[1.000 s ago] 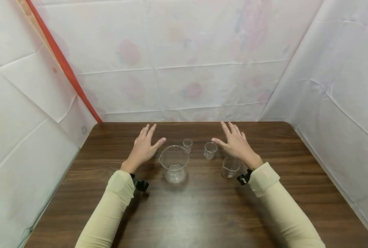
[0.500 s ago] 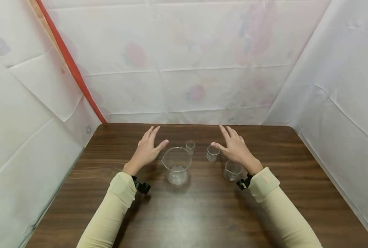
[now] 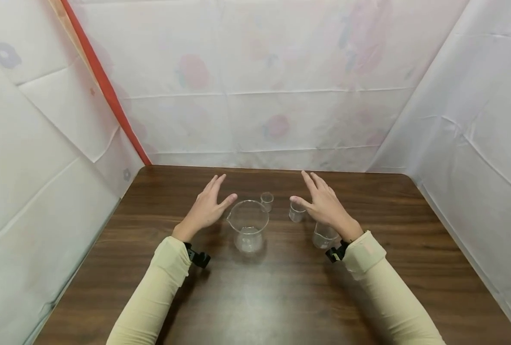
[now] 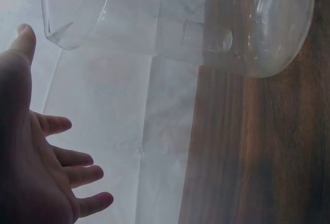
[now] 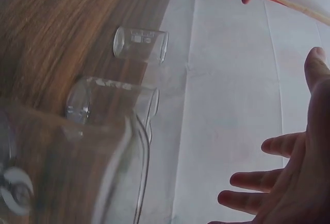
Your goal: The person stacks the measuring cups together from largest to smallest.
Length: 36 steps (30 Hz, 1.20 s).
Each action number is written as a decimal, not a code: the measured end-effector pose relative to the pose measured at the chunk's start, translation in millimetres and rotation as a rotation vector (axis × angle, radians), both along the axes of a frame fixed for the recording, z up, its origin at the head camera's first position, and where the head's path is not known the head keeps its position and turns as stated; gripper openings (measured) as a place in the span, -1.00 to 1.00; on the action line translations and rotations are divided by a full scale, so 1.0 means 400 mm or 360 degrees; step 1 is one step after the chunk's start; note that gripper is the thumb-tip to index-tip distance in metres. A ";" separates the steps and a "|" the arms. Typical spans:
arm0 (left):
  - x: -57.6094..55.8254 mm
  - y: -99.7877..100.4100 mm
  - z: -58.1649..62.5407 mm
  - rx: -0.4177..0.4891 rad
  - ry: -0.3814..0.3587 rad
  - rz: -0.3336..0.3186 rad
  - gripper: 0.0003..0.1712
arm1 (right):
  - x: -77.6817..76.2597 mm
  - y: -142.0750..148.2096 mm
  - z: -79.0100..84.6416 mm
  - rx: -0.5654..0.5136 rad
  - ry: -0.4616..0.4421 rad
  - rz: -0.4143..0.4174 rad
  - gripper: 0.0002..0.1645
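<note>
My left hand (image 3: 205,208) hovers left of the largest glass beaker (image 3: 248,232), fingers spread, holding nothing. In the left wrist view that large beaker (image 4: 281,28) appears sideways, apart from the fingertips. Behind it to the right stands the smallest beaker (image 3: 267,202). My right hand (image 3: 327,207) is held in the air with its fingers extended, also holding nothing. From the head it partly covers a small beaker (image 3: 297,214) and a medium beaker (image 3: 324,238) below it. The medium beaker (image 5: 87,167) looms close in the right wrist view.
All the beakers stand upright on a dark wood-grain table (image 3: 255,297). Pale printed cloth (image 3: 255,86) hangs behind the table and along both sides. A red strip (image 3: 108,91) runs down the back left corner. Each wrist wears a black camera (image 3: 201,259).
The head view has shifted, so the scene sits slightly further right in it. My right hand has drifted a little left across the small beaker. The beakers stay in place.
</note>
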<state>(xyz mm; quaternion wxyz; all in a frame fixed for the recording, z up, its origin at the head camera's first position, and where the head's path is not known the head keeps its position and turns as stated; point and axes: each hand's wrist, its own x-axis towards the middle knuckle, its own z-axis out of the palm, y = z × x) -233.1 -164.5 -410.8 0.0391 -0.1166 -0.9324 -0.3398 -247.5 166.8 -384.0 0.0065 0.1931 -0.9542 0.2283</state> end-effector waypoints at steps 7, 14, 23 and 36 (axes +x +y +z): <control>0.004 0.011 0.000 0.0004 0.0005 -0.0095 -0.03 | 0.005 -0.009 -0.006 -0.0007 -0.0005 0.0055 0.07; 0.017 0.011 -0.017 0.0049 0.0022 -0.0176 -0.06 | 0.014 -0.024 -0.019 -0.0037 -0.0015 0.0135 0.04; 0.034 0.016 -0.024 0.0063 0.0050 -0.0302 0.01 | 0.028 -0.045 -0.038 -0.0110 -0.0010 0.0222 0.01; 0.049 0.017 -0.033 0.0166 -0.0031 -0.0378 0.19 | 0.041 -0.073 -0.056 -0.0161 0.0008 0.0324 0.04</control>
